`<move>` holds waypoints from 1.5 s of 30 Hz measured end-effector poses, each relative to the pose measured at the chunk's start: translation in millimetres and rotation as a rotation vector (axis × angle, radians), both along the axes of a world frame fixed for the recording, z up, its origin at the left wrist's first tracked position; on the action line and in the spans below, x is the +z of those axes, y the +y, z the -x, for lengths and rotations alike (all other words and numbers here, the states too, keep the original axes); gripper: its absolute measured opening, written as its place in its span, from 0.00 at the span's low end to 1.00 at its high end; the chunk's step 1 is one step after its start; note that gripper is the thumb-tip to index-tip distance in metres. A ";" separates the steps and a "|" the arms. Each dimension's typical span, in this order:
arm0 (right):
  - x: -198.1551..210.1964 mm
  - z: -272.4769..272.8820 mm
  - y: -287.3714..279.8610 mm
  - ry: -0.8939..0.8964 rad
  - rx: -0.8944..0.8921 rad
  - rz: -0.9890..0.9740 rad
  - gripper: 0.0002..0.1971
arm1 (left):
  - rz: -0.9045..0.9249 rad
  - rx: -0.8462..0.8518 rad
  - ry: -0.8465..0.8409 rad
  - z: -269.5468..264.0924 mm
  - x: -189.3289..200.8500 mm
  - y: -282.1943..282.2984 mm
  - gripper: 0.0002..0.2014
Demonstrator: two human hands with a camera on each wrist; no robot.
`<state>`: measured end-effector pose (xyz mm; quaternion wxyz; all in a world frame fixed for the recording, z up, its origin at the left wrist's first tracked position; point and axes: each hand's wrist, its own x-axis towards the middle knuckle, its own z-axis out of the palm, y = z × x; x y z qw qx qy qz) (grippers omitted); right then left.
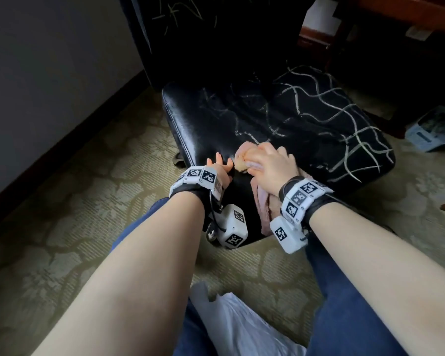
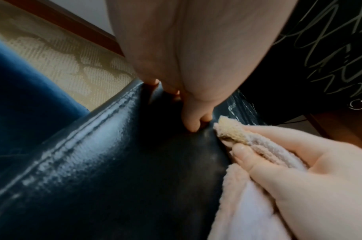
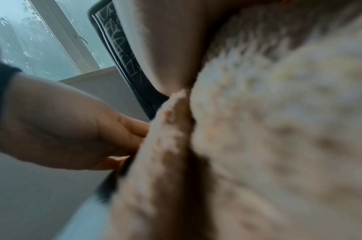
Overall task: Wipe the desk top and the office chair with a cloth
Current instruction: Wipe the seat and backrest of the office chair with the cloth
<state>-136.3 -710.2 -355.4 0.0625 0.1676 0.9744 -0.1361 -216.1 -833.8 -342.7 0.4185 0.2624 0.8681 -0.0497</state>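
Note:
A black leather office chair seat with pale scribbled marks stands before me; its backrest rises behind. My right hand grips a bunched pink cloth and presses it on the seat's near left part. The cloth hangs down the seat's front edge. My left hand rests on the seat's near corner with its fingers spread and its thumb pressing the leather. In the right wrist view the cloth fills most of the picture, with the left hand beside it.
Patterned carpet surrounds the chair. A dark wooden desk stands at the back right, and a pale blue box lies on the floor beside it. A wall with dark skirting runs along the left. White fabric lies by my knees.

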 end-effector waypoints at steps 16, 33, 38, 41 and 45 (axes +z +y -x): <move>5.1 12.8 84.5 0.006 -0.508 -0.025 0.18 | -0.194 0.243 0.080 10.8 -11.8 2.7 0.23; 2.4 23.9 -8.1 -0.017 0.143 -0.069 0.15 | -0.288 0.437 0.343 67.5 -25.4 9.9 0.30; -3.9 40.6 6.5 -0.016 0.122 -0.058 0.15 | -0.223 0.366 0.290 79.7 -29.7 3.1 0.29; -3.5 53.8 30.8 0.001 -0.085 -0.037 0.13 | -0.229 0.486 0.251 90.9 -32.5 4.6 0.28; -1.1 64.1 65.4 0.012 -0.310 -0.037 0.13 | -0.259 0.573 0.220 89.8 -34.3 4.5 0.28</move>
